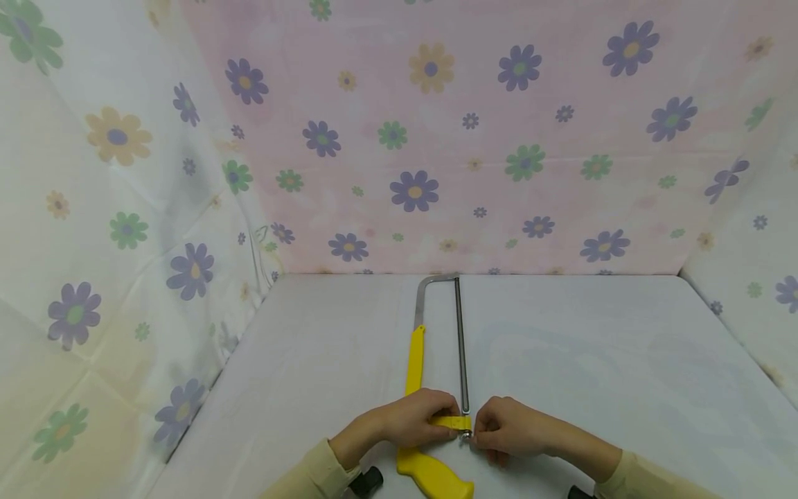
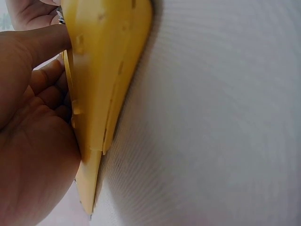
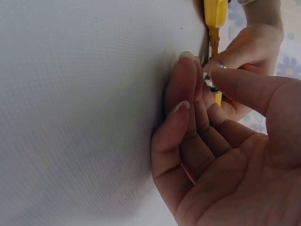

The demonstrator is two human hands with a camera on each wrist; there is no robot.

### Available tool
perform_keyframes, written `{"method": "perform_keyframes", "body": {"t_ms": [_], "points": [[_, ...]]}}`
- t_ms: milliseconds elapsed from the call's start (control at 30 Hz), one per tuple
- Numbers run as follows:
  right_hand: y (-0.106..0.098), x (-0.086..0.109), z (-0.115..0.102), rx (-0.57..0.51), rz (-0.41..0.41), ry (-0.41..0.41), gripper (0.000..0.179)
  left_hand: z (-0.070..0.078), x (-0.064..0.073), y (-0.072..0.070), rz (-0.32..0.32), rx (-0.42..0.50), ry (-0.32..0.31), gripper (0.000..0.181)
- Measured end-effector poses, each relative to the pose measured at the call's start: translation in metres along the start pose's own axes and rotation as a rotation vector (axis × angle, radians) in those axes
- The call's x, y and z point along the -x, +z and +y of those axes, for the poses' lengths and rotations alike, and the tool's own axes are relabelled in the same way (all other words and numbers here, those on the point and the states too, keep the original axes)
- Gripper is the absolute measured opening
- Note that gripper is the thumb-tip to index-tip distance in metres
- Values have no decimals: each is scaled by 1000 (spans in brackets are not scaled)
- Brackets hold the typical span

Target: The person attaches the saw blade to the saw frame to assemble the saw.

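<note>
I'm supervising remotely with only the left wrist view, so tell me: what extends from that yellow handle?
Observer: In the head view, a bent metal bow runs from the yellow handle toward the far edge of the table.
Operator: Any blade?
Observer: Yes, a straight, dark blade runs alongside it, on the right.
Operator: The right hand is mostly out of my frame; where are its fingertips?
Observer: At a shiny metal fitting by the blade's near end.

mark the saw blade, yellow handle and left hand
saw blade (image 1: 461, 341): head view, middle of its length
yellow handle (image 1: 434, 474): head view, on its grip
left hand (image 1: 416, 418): head view, back of the hand
</note>
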State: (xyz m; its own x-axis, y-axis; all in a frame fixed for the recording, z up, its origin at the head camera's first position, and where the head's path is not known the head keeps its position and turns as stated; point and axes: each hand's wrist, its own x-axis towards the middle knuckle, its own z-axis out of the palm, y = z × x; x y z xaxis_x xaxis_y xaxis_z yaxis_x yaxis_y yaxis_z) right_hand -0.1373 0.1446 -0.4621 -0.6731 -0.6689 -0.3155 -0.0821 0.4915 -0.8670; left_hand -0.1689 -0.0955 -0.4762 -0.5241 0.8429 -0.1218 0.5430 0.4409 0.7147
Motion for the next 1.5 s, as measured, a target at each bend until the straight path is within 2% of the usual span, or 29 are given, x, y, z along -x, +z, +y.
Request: {"method": "perform_keyframes", "body": {"t_ms": [200,467,800,1033,1133,1167,1233,1300,1367,1467,1500], "points": [[1,0,-2,21,9,-5,22,2,0,-1,-3,12,0,9],[2,0,-6,-37,-11,28,18,1,-1,-2,-14,22,-22,9],[5,0,-10,-42,15,61,41,0,-1,-1,-12,16,-9,11],[7,-1,-10,-26,30,105,41,-1,-2,-1,-16,16,-11,11],[6,-1,-11,-23,29,100,39,-6,-2,-1,-25,18,-1,12],[5,0,-11,-23,29,96,37,-13,-4,2,-23,4,13,13],[4,1,-12,-24,28,90,35,-18,-5,4,-24,10,23,13],[3,2,-11,-31,26,85,33,-33,-9,11,-17,-11,37,13],[3,2,-9,-35,21,77,31,-39,-10,15,-12,-33,50,13],[1,2,-5,-27,1,66,29,-33,-9,12,-14,-36,43,14],[-1,2,-4,-16,-10,60,29,-25,-7,9,-16,-22,31,14]]}}
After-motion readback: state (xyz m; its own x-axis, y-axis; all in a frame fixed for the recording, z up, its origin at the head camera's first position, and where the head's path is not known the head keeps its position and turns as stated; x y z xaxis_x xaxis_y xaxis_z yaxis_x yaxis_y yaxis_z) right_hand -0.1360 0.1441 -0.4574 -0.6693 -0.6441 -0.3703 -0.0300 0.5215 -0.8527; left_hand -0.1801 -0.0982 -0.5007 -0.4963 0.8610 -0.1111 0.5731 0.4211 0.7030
